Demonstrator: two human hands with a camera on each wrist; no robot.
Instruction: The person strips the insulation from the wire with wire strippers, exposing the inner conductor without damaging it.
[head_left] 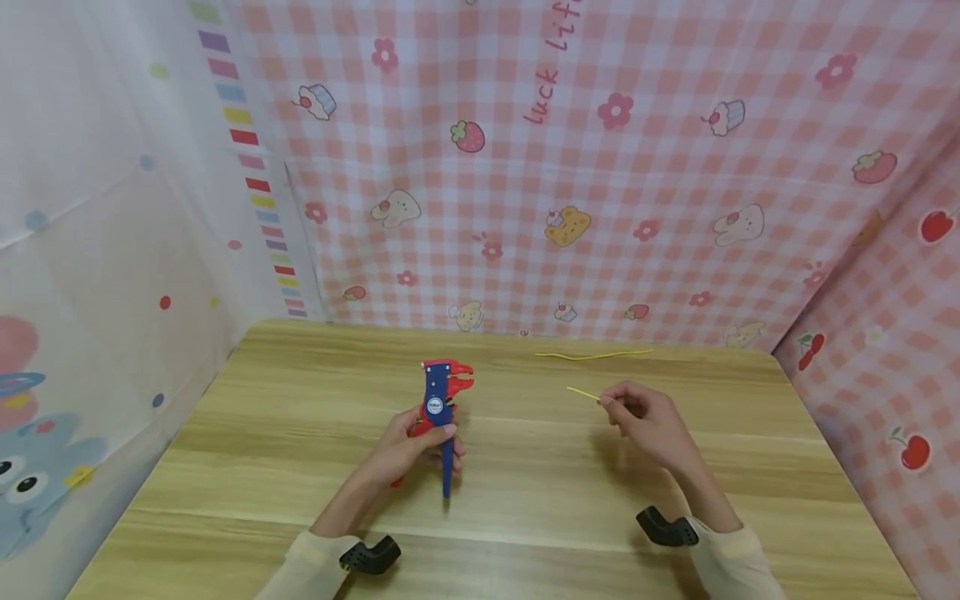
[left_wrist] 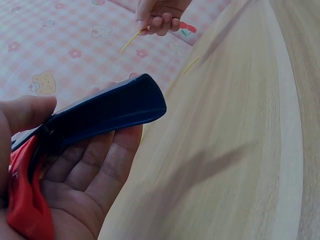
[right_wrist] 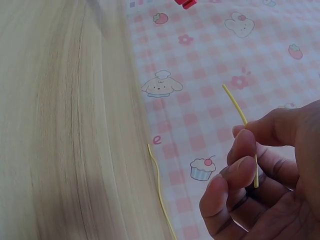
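Observation:
My left hand (head_left: 411, 446) grips a blue and red wire stripper (head_left: 435, 385), its red jaws pointing up and to the right, apart from each other. Up close in the left wrist view, the thumb lies over the blue handle (left_wrist: 112, 107), fingers stretch behind it, and the red handle (left_wrist: 27, 200) is near the palm. To the right, my right hand (head_left: 651, 421) pinches a short yellow wire (head_left: 581, 392) between thumb and fingertips. One end of this wire (right_wrist: 233, 102) sticks out past the fingertips; the other end reaches down inside the curled fingers. Both hands are above the table, well apart.
A longer, slightly wavy yellow wire (head_left: 592, 357) lies near the back edge of the wooden table (head_left: 525, 500). Behind the table hangs a pink checked cloth (head_left: 517, 183), with more printed cloth on the left and right sides.

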